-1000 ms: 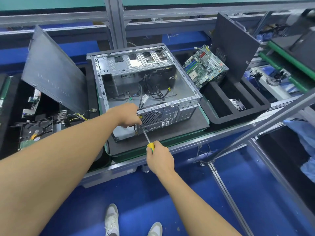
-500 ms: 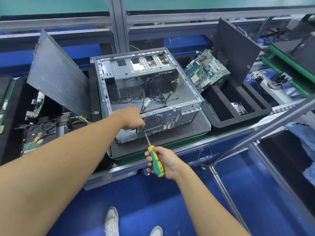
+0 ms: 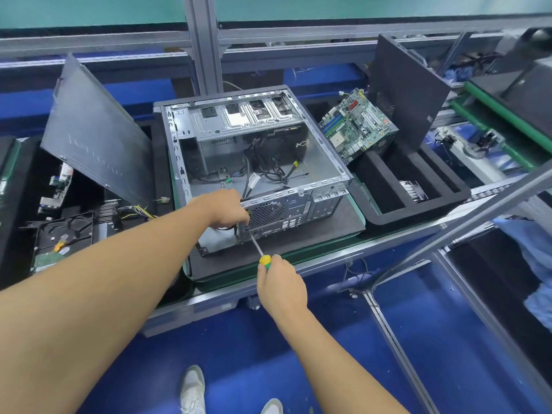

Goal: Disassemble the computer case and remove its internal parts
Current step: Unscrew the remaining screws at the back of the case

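An open grey computer case (image 3: 325, 162) lies on its side on a black mat (image 3: 328, 228), with loose black cables (image 3: 268, 171) inside. My left hand (image 3: 222, 209) grips the near left corner of the case's rear panel, by the fan grille (image 3: 265, 212). My right hand (image 3: 279, 286) holds a yellow-and-green screwdriver (image 3: 264, 259). Its shaft points up at the rear panel just under my left hand. The tip is hidden by the case edge.
A removed green motherboard (image 3: 355, 127) leans in a black foam tray (image 3: 418, 186) at the right, beside a dark side panel (image 3: 406, 91). Another side panel (image 3: 95, 135) leans at the left above a hard drive (image 3: 64, 234) and wires. An aluminium strut (image 3: 466, 216) crosses at the right.
My right hand drew the screwdriver back from the case half a second ago, then brought it up again to the rear panel. My left hand stayed on the case corner.
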Demonstrator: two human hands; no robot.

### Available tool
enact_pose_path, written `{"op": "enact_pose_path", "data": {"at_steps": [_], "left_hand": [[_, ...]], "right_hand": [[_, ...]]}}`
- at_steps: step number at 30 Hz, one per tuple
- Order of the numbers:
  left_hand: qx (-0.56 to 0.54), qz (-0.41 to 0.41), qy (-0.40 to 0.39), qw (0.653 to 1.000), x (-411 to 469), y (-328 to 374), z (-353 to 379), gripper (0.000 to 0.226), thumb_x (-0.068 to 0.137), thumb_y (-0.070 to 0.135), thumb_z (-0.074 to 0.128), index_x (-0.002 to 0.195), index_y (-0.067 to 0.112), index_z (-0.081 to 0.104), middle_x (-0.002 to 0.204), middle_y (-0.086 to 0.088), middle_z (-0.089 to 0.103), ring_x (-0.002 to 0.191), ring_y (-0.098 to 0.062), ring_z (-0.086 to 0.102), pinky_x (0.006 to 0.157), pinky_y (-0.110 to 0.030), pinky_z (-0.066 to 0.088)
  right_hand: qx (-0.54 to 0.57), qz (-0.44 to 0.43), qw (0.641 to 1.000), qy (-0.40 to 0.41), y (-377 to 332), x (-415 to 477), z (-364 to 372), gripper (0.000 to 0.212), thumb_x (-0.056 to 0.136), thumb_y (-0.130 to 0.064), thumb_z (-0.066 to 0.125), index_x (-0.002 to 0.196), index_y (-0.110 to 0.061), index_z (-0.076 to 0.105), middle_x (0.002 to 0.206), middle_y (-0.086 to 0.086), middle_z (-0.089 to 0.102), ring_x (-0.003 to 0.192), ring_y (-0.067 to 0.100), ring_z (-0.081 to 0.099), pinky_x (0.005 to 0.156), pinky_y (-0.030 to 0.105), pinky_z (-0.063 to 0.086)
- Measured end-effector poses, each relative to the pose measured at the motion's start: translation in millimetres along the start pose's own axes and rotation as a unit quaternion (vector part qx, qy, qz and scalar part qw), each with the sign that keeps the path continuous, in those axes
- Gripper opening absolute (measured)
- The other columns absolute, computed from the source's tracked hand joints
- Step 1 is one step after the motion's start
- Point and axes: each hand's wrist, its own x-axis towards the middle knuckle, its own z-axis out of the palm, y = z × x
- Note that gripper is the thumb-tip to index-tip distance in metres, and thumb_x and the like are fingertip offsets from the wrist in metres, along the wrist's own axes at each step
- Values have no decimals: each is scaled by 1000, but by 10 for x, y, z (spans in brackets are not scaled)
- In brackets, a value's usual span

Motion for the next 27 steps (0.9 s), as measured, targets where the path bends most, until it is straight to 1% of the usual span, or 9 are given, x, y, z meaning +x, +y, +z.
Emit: {"op": "enact_pose_path", "data": {"at_steps": [2, 4, 6, 8, 11, 16, 19, 23, 27], "left_hand": [[0, 0, -2, 1000, -1, -2, 0, 28, 76, 30, 68, 64, 10, 52, 52, -2, 52, 50, -23, 46, 58, -31, 39], [0, 1, -5, 1000, -5, -5, -1, 28, 75, 31, 67, 62, 11, 52, 51, -2, 52, 49, -22, 46, 58, -30, 39], [1, 2, -3, 1000, -8, -6, -4, 28, 74, 31, 67, 60, 11, 53, 50, -1, 52, 49, -23, 47, 58, -31, 39], [-2, 3, 0, 1000, -5, -12, 1, 29, 75, 31, 67, 60, 11, 53, 50, -1, 53, 48, -23, 47, 58, -31, 39], [2, 4, 7, 1000, 1, -11, 9, 32, 75, 32, 69, 57, 12, 52, 47, 1, 52, 48, -22, 47, 58, -31, 40], [3, 2, 9, 1000, 10, -20, 9, 30, 73, 32, 69, 57, 12, 52, 47, 2, 51, 49, -21, 47, 58, -31, 40], [-3, 1, 6, 1000, 12, -20, 12, 27, 73, 32, 69, 63, 12, 55, 51, 1, 53, 50, -21, 48, 57, -31, 40], [-3, -3, 4, 1000, 6, -14, 11, 26, 73, 34, 69, 73, 9, 59, 55, -1, 56, 53, -22, 50, 59, -31, 40], [-6, -5, 1, 1000, 12, -25, 15, 29, 71, 34, 69, 76, 6, 63, 57, -2, 57, 55, -23, 51, 60, -32, 42]], "right_hand": [[145, 46, 986, -62, -7, 36, -45, 38, 106, -40, 34, 93, -11, 54, 92, 8, 63, 77, 28, 53, 63, 32, 37], [347, 148, 914, -148, -12, 86, -102, 35, 103, -36, 38, 90, -9, 55, 80, 9, 67, 65, 26, 45, 54, 30, 35], [449, 204, 845, -207, 23, 111, -131, 29, 100, -29, 43, 103, -6, 60, 73, 8, 70, 57, 23, 38, 51, 29, 31], [459, 179, 842, -222, 105, 140, -126, 29, 101, -26, 45, 112, -5, 62, 74, 7, 68, 56, 22, 39, 53, 31, 34], [463, 118, 852, -214, 241, 153, -119, 29, 103, -27, 47, 109, -6, 66, 74, 5, 64, 59, 20, 49, 57, 34, 44], [512, 137, 828, -182, 246, 72, -3, 28, 102, -34, 54, 107, -8, 61, 74, 4, 55, 58, 18, 58, 65, 40, 62], [470, 121, 861, -151, 153, 4, 46, 17, 103, -34, 50, 104, -19, 57, 80, 2, 54, 58, 16, 55, 59, 35, 58], [200, 37, 979, -14, 92, -60, 60, 13, 105, -36, 45, 101, -24, 50, 89, -5, 60, 74, 20, 55, 58, 34, 42], [59, -19, 998, 28, 125, -53, 47, 19, 106, -36, 40, 110, -21, 51, 101, -5, 58, 84, 23, 58, 63, 34, 38]]}}
